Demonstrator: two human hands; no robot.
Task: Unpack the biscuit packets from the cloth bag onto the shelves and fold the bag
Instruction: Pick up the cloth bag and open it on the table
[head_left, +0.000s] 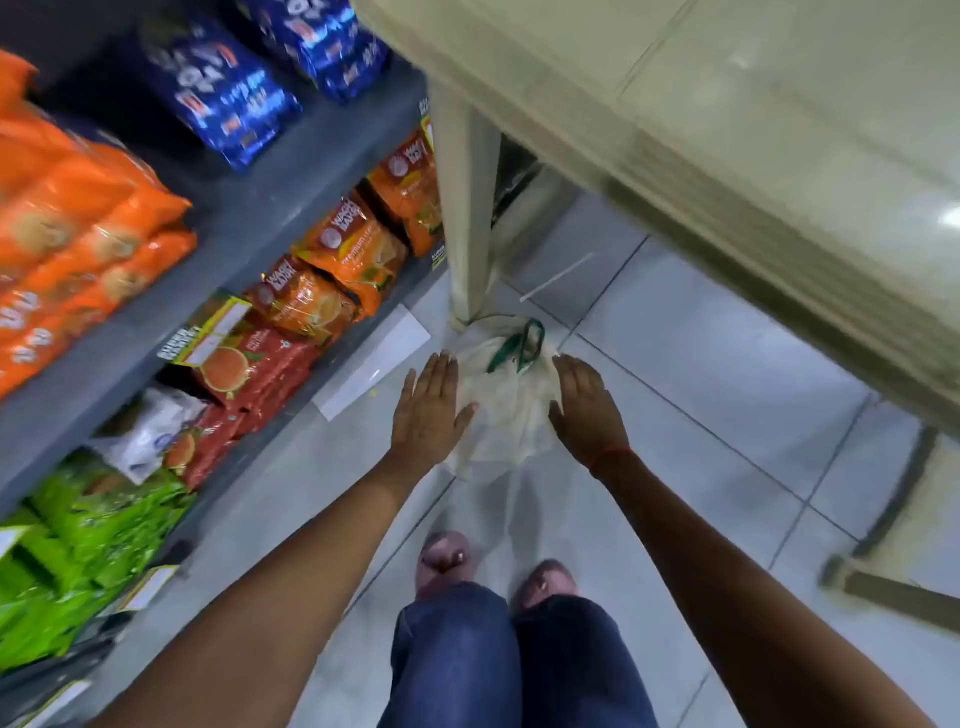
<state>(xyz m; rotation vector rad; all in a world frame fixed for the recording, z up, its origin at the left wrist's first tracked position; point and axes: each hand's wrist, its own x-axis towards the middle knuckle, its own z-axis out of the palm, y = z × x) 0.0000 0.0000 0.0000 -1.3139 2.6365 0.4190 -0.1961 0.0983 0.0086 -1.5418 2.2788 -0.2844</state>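
Two flat, open hands, left (431, 410) and right (587, 410), flank a limp cloth bag (506, 405) on the floor (701, 374) beside stocked shelves (270, 208); unpacking appears done, folding seems barely begun.

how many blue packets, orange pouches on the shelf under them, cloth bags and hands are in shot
blue packets: 2
orange pouches: 3
cloth bag: 1
hands: 2, left hand and right hand, both open, one at each side of the bag
total: 8
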